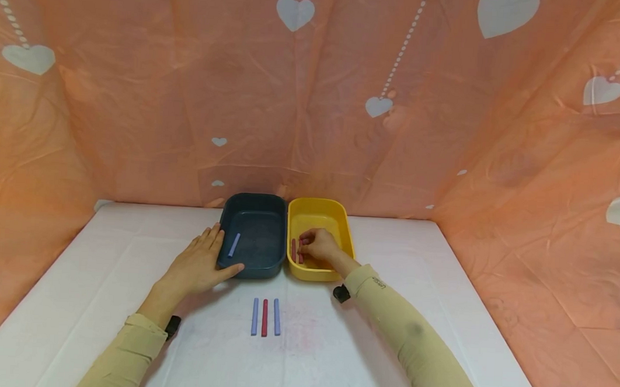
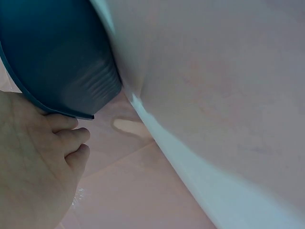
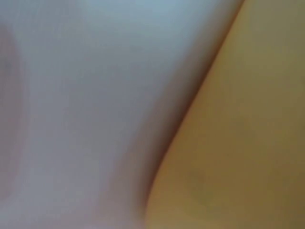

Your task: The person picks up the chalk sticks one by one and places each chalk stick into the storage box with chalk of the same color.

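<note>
My left hand [image 1: 199,262] rests along the left side of the dark blue tray [image 1: 266,267], fingers extended and thumb at the near rim. In the left wrist view, its fingers touch the outside of that tray. Inside the blue tray lies one purple chalk stick [image 1: 234,245]. Over the yellow tray [image 1: 346,233], my right hand [image 1: 322,245] pinches a red chalk stick [image 1: 301,257] low at the left side. Another red chalk stick [image 1: 293,250] lies beside it. The right wrist view shows only the blurred yellow tray wall, with no fingers.
In front of the trays, two purple chalk sticks [image 1: 254,317] flank a red chalk stick [image 1: 265,318] on the white tabletop [image 1: 386,343]. The two trays stand side by side at the back edge. An orange curtain [image 1: 294,99] with white hearts surrounds the table.
</note>
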`<action>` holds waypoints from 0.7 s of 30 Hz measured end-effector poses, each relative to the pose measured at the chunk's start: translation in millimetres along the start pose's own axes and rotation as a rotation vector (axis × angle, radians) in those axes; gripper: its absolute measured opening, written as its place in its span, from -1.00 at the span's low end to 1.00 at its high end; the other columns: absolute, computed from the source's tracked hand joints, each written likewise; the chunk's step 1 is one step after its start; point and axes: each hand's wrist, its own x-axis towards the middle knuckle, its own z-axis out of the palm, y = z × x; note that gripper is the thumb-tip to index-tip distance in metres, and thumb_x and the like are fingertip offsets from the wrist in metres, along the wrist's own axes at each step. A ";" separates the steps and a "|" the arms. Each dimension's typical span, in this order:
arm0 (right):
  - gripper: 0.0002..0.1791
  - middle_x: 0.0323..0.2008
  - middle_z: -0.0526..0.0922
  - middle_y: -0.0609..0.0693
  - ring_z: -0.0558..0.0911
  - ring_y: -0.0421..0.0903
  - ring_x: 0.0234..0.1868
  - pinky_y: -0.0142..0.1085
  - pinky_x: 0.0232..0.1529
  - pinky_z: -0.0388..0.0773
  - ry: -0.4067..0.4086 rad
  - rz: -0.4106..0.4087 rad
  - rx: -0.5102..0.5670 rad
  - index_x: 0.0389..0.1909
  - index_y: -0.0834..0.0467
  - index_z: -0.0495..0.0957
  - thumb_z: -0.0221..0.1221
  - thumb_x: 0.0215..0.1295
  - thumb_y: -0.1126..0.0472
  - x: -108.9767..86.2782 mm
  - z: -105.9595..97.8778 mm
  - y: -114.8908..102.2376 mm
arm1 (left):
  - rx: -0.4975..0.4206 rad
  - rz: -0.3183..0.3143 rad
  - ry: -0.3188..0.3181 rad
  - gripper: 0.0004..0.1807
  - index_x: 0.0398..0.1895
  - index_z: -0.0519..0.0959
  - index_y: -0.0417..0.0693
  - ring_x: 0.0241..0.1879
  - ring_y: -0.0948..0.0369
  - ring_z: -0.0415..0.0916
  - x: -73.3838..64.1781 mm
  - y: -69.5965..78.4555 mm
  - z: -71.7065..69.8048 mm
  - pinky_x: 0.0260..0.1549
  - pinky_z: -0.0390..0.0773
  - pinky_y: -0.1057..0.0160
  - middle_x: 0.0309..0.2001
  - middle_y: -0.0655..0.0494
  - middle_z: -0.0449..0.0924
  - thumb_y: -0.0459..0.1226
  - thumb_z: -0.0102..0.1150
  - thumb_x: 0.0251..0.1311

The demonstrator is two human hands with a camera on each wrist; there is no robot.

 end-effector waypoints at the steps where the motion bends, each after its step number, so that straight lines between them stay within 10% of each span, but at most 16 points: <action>1: -0.67 -0.13 0.70 0.15 0.60 -0.02 -0.16 -0.30 0.06 0.65 -0.001 0.000 0.003 0.08 0.35 0.64 0.36 0.32 0.38 -0.6 -0.2 -0.5 | 0.001 0.000 0.000 0.23 0.54 0.05 -0.57 0.58 -0.36 -0.08 -0.1 0.0 0.1 0.52 0.00 -0.30 0.60 -0.47 -0.09 0.38 0.08 0.31; 21: -0.62 -0.09 0.65 0.18 0.65 0.01 -0.19 -0.28 -0.09 0.72 -0.005 -0.028 0.134 0.17 0.37 0.58 0.24 0.35 0.47 -17.2 -10.8 -7.9 | 0.004 0.006 0.008 0.21 0.53 0.07 -0.58 0.57 -0.38 -0.07 -1.7 1.4 -0.8 0.52 0.00 -0.30 0.59 -0.49 -0.08 0.36 0.09 0.32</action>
